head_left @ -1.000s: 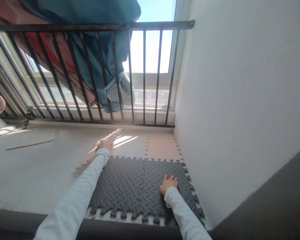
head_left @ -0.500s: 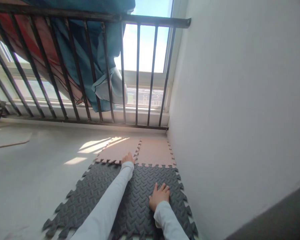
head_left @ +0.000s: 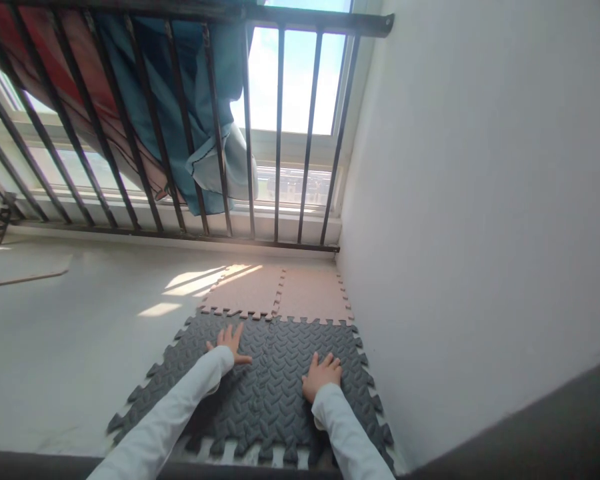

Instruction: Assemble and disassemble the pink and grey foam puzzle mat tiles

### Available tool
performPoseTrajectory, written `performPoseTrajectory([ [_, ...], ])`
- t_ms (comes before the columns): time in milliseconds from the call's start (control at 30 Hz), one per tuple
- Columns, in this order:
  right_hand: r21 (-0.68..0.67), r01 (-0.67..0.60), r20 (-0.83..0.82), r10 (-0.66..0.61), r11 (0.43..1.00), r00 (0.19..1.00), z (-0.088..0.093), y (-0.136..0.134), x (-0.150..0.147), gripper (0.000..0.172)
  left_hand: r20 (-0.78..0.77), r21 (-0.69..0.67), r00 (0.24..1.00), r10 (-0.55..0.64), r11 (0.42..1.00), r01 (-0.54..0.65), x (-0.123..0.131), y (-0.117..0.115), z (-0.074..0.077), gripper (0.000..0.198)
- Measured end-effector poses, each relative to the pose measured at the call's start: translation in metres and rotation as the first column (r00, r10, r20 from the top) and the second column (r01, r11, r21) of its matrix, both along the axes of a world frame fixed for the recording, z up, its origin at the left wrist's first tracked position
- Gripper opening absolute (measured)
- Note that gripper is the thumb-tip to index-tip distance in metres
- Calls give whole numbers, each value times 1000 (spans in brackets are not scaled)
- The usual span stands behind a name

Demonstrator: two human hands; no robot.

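Observation:
Two dark grey interlocking foam tiles [head_left: 275, 393] lie on the pale floor, joined to two pinkish-beige foam tiles [head_left: 280, 293] beyond them, in the corner by the wall. My left hand [head_left: 229, 343] lies flat with fingers spread on the left grey tile, just short of the seam with the beige tiles. On the right grey tile my right hand [head_left: 321, 375] rests flat, fingers stretched out. Both hands hold nothing. Both arms wear white sleeves.
A black metal railing [head_left: 205, 133] runs across in front of a window, with blue and red cloth [head_left: 170, 87] hanging behind it. A white wall [head_left: 480, 200] closes the right side. A flat board [head_left: 20, 270] lies on the floor at far left.
My left hand has drawn back from the beige tile's edge onto the left grey tile and spread flat. The right hand stayed on the right grey tile. The view shifted slightly.

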State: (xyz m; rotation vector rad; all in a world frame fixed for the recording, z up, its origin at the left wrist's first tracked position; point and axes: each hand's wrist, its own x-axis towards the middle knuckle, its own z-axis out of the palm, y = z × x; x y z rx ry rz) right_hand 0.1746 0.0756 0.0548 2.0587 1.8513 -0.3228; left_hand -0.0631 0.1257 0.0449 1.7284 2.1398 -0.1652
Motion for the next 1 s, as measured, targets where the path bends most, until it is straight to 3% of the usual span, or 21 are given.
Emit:
performPoseTrajectory([
  [100,24,12,9,-12,1000,1000,0,0,2,66,-79,-157,995,63,985,-75,-36,-45,-1,108],
  [267,-1,34,-8,-34,999,999,5,9,-1,61,-116,-155,987,107,980,-125,-58,-85,-13,108],
  [467,197,-68,-212,110,978,971,11,43,-50,37,-59,-116,988,142,982,-148,-54,-83,-28,109],
  [700,362,-26,-236,119,932,964,-8,100,-112,37,-81,-108,984,160,980,-168,-50,-82,-32,109],
  [1000,375,-53,-194,135,925,972,-14,138,-112,31,-118,-161,980,158,971,-175,-47,-82,-26,110],
])
